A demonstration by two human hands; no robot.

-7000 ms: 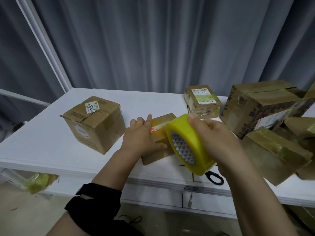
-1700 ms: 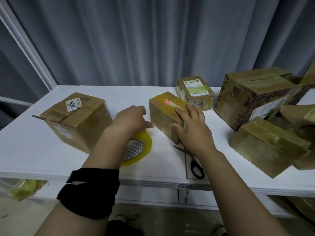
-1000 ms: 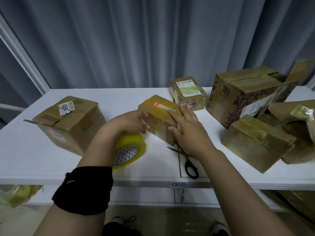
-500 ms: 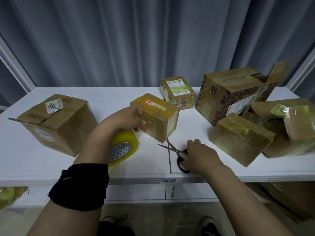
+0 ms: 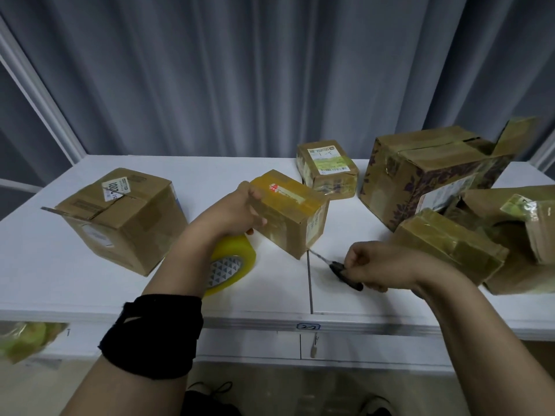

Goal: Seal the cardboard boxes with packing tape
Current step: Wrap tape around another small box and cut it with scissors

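1. Small box is set on the table, top taped; the tape roll beside it is gripped by the curled left hand.
2. Scissors are clasped in the closed right hand.
3. Cutting is judged in hand: the blades must be brought to the tape between roll and box.

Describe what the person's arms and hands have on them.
The left hand and right hand are bare: no gloves, and no rings or watch show. A wide black fabric band with slightly rumpled edges wraps the left forearm towards the elbow. The right forearm is uncovered, with no sleeve in view.
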